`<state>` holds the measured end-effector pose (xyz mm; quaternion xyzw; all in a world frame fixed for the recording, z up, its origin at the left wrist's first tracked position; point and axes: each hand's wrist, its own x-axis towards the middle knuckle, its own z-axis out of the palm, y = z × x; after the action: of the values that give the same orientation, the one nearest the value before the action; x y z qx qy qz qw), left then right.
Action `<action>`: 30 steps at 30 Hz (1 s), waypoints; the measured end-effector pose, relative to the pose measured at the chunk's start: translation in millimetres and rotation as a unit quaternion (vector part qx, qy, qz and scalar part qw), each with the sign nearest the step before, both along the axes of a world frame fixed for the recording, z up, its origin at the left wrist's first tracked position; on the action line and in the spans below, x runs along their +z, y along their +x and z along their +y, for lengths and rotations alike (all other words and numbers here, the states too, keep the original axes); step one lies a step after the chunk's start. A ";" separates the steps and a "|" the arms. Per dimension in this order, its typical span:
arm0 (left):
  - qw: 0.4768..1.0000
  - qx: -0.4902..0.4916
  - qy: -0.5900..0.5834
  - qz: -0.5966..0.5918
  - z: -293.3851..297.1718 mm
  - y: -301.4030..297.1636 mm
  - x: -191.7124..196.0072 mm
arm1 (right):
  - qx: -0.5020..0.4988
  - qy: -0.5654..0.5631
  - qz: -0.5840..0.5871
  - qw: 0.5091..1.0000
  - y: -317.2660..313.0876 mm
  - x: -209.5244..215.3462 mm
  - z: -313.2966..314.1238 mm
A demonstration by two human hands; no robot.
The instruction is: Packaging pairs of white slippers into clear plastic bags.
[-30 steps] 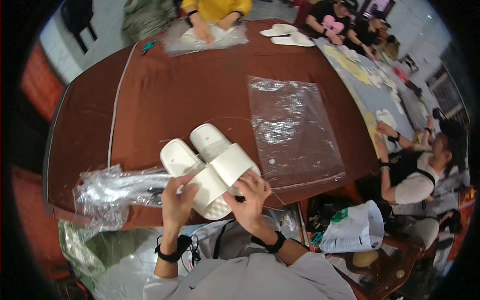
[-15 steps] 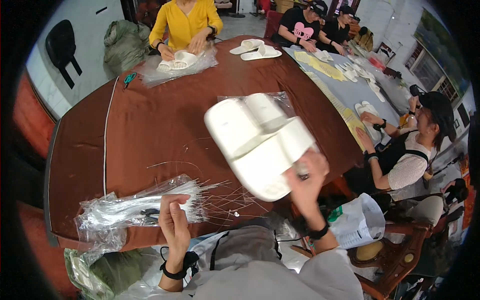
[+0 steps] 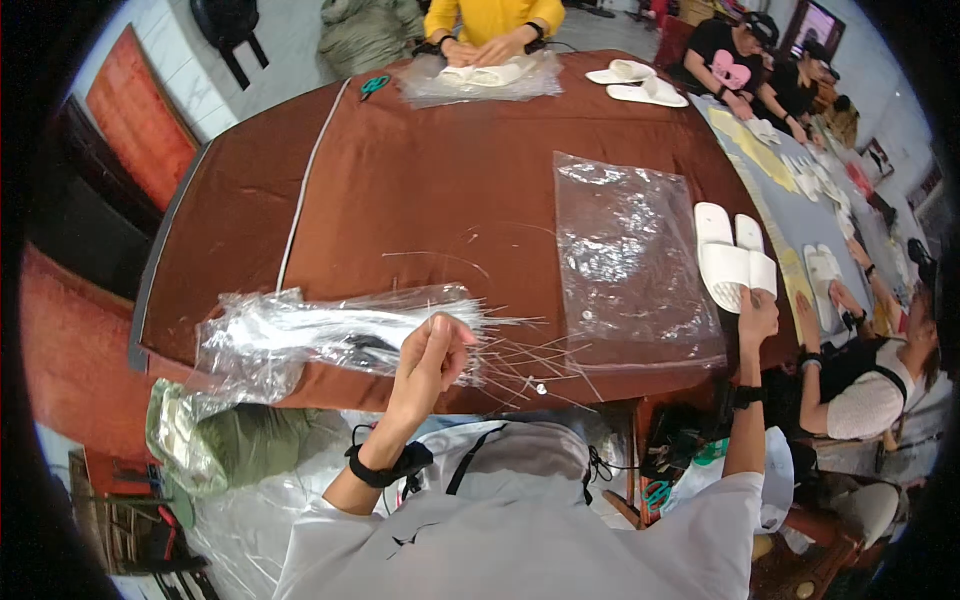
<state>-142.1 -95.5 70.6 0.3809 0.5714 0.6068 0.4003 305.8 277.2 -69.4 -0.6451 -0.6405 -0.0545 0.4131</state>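
Observation:
A pair of white slide slippers [image 3: 722,265] is at the right side of the table, toes away from me. My right hand [image 3: 757,318] is closed on their near end. Just left of them a clear plastic bag [image 3: 630,260] lies flat. My left hand [image 3: 435,355] is raised over the near part of the table with curled fingers; whatever they may hold is hidden. Behind and beside it lies a bundle of thin white strands [image 3: 330,330] in clear plastic, their loose ends fanned out to the right.
Brown cloth covers the table [image 3: 450,180]. Teal scissors [image 3: 374,87] lie at the far left. Across the table, a person in yellow [image 3: 495,15] handles slippers on plastic. Another slipper pair [image 3: 640,84] sits at the far right. Co-workers handle slippers at a grey table [image 3: 790,225] on the right.
My right hand has carried the slippers from over the table's middle to its right side. The plastic bag they covered now shows fully. My view has shifted; my left hand stays curled.

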 end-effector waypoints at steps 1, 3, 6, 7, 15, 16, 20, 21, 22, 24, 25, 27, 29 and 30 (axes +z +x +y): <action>1.000 0.011 -0.005 0.002 -0.5 -2.9 1.2 | -0.005 -0.041 -0.014 0.999 -1.8 -1.6 -0.2; 0.997 0.051 -0.017 -0.061 -0.4 -7.9 3.8 | -0.065 -0.052 -0.103 0.991 -14.4 -2.1 -10.4; 0.985 0.096 0.012 -0.140 -2.9 -16.2 5.5 | -0.097 0.003 -0.163 0.982 -74.2 30.4 -57.7; 0.982 0.078 0.035 -0.167 -3.1 -19.5 8.4 | -0.086 0.047 -0.163 0.982 -93.4 50.6 -79.2; 0.962 0.106 0.142 -0.210 -4.3 -40.1 32.4 | 0.648 -0.318 0.138 0.678 -279.0 151.5 -296.7; 0.960 0.116 0.146 -0.208 -11.0 -47.9 37.3 | 0.721 -0.326 0.122 0.599 -297.7 142.6 -311.8; 0.948 0.180 0.208 -0.164 -14.4 -71.3 59.8 | 0.748 -0.450 0.118 0.474 -323.4 146.3 -347.9; 0.945 0.188 0.220 -0.150 -21.1 -83.6 61.8 | 0.746 -0.427 0.148 0.489 -327.4 149.3 -349.8; 0.942 0.200 0.231 -0.136 -31.4 -97.6 60.1 | 0.752 -0.427 0.141 0.483 -331.7 159.2 -347.3; 0.941 0.214 0.235 -0.113 -47.7 -123.0 46.5 | 0.723 -0.404 0.090 0.553 -340.6 184.0 -329.2; 0.940 0.239 0.209 -0.124 -52.2 -130.2 42.8 | 0.736 -0.301 0.107 0.596 -352.0 188.8 -321.6; 0.951 0.264 0.133 -0.094 -69.4 -151.6 28.7 | 0.706 -0.252 0.068 0.658 -369.8 213.1 -302.8; 0.954 0.274 0.096 -0.078 -65.4 -157.9 19.4 | 0.692 -0.182 0.087 0.693 -398.6 219.8 -283.7; 0.957 0.277 0.057 -0.065 -58.3 -162.4 12.4 | 0.687 -0.125 0.091 0.710 -412.9 215.9 -268.9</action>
<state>-304.5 -153.9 82.9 0.1898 0.5917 0.7490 0.2299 -107.1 8.3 146.5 -0.0748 -0.8672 0.3839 0.3083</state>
